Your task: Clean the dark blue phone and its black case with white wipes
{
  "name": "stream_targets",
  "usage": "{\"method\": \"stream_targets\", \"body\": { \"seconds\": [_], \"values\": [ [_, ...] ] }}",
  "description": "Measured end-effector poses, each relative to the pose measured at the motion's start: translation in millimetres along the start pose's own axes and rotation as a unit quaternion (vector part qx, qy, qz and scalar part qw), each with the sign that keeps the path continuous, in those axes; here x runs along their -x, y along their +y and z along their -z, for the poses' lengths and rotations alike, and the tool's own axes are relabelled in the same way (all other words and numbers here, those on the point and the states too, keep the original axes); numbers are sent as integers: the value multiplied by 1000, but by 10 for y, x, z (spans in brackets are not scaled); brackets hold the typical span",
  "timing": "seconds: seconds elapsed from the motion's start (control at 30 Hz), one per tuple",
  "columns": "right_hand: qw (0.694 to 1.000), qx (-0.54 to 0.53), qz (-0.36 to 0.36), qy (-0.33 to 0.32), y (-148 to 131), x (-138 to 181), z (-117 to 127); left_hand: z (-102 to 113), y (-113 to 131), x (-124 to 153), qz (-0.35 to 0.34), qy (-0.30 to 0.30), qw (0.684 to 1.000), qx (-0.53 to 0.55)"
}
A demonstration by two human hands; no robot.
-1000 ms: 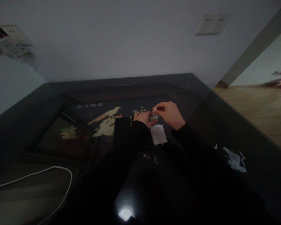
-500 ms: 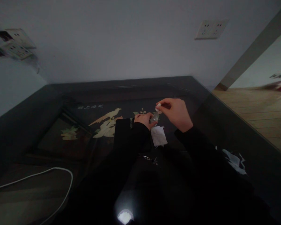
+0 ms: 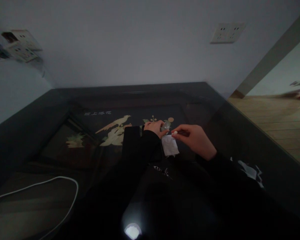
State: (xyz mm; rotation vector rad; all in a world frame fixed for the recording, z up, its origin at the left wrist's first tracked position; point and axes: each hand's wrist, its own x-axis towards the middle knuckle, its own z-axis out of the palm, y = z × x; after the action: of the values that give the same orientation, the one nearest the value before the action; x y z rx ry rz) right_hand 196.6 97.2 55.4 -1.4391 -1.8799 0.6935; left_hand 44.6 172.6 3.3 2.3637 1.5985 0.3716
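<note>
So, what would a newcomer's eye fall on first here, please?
The two hands at the middle of the dark glass table: the left hand holds a small clear bottle, the right hand pinches a small white piece beside a white sheet. Left of them, a pale bird inlay shows under the glass.

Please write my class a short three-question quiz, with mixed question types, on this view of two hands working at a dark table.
1. True or false: the left hand holds a small clear bottle.
2. What does the right hand pinch at its fingertips? A) a small white piece B) a spoon C) a pencil
3. Fill in: the white cable lies on the ____ side of the table as the person sees it.

Key: 1 true. 2 A. 3 left.
</note>
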Motion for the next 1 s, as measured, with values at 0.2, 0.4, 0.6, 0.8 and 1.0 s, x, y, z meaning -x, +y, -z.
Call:
{"method": "stream_targets", "body": {
  "seconds": [0.2,0.4,0.6,0.8,1.0],
  "values": [
    [994,106,23,14,78,-23,-68,0,3,-2,2,1,1000,1],
    [997,69,28,29,50,-40,53,6,0,4,-5,4,1000,8],
    [979,26,67,190,-217,-235,319,-41,-15,-9,0,17,1000,11],
    [974,41,96,201,-187,-462,115,-40,-21,-3,2,23,1000,-2],
    [983,93,62,147,-1,-534,-62,-10,-10,-14,4,12,1000,-2]
  ]
}}
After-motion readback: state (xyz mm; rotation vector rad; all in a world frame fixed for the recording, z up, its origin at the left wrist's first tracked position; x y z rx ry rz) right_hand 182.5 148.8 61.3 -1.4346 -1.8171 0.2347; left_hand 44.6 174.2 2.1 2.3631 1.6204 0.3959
